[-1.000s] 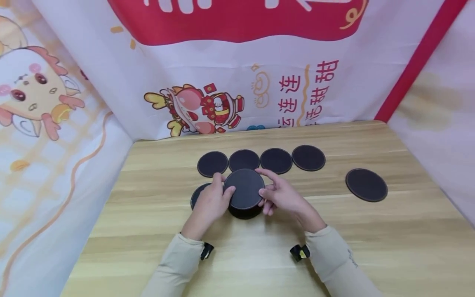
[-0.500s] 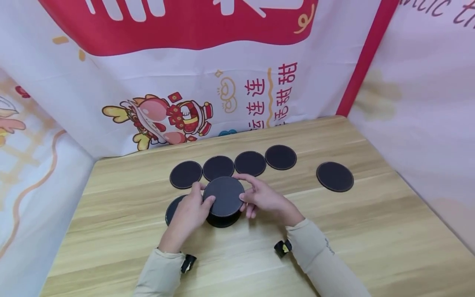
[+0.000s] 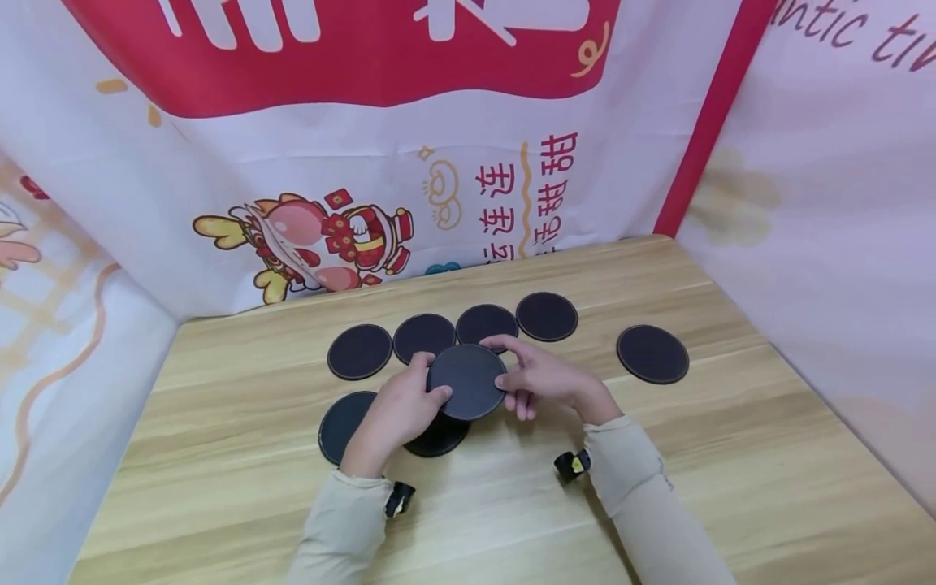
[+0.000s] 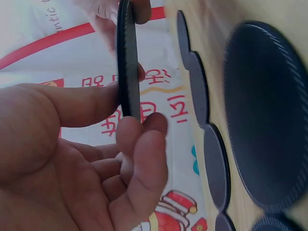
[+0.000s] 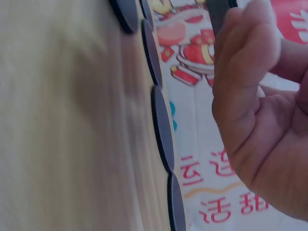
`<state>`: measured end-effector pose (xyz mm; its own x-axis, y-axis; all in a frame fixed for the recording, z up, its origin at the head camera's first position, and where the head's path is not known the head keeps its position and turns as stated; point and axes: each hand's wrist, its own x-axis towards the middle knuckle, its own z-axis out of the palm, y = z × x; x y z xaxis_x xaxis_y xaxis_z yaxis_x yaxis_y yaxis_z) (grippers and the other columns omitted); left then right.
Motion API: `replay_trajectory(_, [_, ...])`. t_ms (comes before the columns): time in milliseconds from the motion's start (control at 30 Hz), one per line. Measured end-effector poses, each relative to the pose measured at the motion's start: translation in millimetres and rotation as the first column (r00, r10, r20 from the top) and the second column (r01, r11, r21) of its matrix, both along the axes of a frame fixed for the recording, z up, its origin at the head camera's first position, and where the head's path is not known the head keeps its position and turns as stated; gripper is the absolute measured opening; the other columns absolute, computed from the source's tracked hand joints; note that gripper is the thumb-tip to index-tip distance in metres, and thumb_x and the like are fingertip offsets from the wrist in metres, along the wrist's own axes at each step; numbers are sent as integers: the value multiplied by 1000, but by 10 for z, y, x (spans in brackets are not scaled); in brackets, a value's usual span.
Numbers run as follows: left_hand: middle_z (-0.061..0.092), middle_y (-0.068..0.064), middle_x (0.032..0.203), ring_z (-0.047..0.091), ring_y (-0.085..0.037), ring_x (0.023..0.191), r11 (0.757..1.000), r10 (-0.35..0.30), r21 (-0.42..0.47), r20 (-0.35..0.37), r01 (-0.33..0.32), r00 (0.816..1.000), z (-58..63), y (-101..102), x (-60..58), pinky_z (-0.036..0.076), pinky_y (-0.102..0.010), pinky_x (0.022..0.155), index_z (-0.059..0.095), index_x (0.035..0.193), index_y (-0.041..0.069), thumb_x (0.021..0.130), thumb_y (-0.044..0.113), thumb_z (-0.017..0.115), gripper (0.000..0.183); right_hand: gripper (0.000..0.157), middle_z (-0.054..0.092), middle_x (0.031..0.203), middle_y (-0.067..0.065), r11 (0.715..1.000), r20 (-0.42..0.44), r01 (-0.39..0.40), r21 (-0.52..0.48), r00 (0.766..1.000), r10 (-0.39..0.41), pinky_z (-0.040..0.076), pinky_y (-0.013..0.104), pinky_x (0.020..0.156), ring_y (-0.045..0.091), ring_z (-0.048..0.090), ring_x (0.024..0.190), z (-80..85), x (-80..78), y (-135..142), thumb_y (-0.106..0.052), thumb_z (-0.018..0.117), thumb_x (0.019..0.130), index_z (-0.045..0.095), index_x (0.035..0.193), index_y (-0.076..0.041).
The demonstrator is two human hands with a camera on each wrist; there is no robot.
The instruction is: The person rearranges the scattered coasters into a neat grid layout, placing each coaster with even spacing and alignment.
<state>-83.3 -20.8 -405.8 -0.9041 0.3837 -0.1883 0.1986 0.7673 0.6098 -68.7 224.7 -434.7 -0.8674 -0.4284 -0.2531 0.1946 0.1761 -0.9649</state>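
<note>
A round black coaster (image 3: 466,380) with a stitched rim is held up above the table between both hands. My left hand (image 3: 398,408) pinches its left edge, thumb on the upper face and fingers behind. At the opposite edge my right hand (image 3: 547,377) pinches it the same way. In the left wrist view the held coaster (image 4: 127,62) appears edge-on; whether it is a single layer I cannot tell. Below it lies another black coaster (image 3: 439,439), partly covered. To its left, a further coaster (image 3: 342,424) is half hidden behind the left hand.
Along the back of the wooden table (image 3: 241,455) runs a row of several black coasters (image 3: 360,352), nearly touching. One lone coaster (image 3: 652,354) lies off to the right. Printed cloth (image 3: 329,146) hangs behind the table and at both sides.
The head view has swung to the right. Both hands have carried the coaster rightward, away from over the front coaster, which shows more now. The front left coaster is also less covered.
</note>
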Motion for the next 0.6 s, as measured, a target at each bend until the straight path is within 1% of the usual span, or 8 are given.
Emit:
replay_trajectory(67, [56,-22,140,55,-36,126,1000,-11,-3,6,11,1000,8,89,-38,43,-53,103,42,148,4,100,29,64,58,59,65,68,18,1000,-2,9,-16,1000,-9,53,32,44,20,61,46,-32,-27,93,-7,57,101,33,153,-19])
replay_trajectory(167, [58,-22,137,56,-36,124,1000,-21,7,9,21,1000,-38,190,-86,44,-52,102,44,147,4,100,28,65,57,58,65,66,18,999,13,1,-40,1000,0,53,32,44,20,61,45,-90,-59,212,-7,57,102,31,152,-18])
replay_trajectory(233, [58,-21,137,56,-36,124,999,-30,13,18,30,999,-97,236,-104,43,-51,103,45,146,3,99,28,66,57,57,65,66,18,998,28,-19,-54,999,20,53,32,44,20,62,45,-134,-71,279,-6,55,102,30,152,-17])
replay_trajectory(300, [59,-20,136,56,-35,125,999,-45,19,30,44,999,-180,273,-117,43,-50,104,46,146,3,99,27,67,57,57,65,67,18,998,40,-40,-56,998,42,53,32,44,20,62,46,-162,-68,342,-6,54,103,28,152,-16])
replay_trajectory(400, [59,-19,136,55,-34,126,996,-83,16,46,83,995,-289,335,-137,43,-50,104,47,145,3,99,27,67,56,57,66,67,18,998,52,-57,-42,997,59,54,32,45,20,63,47,-194,-51,438,-4,52,103,25,153,-14])
replay_trajectory(500, [60,-18,135,57,-34,124,994,-109,3,44,109,993,-363,311,-147,44,-50,102,48,144,4,99,29,66,55,57,66,67,19,997,55,-80,-16,995,80,55,33,46,20,64,48,-225,-70,444,-4,52,103,25,152,-13])
replay_trajectory(600, [62,-16,133,59,-33,121,990,-135,-30,37,136,990,-394,280,-155,45,-48,100,49,142,6,99,30,67,53,55,66,68,20,995,60,-97,1,993,97,55,34,46,20,64,48,-265,-76,448,-3,51,103,26,152,-12])
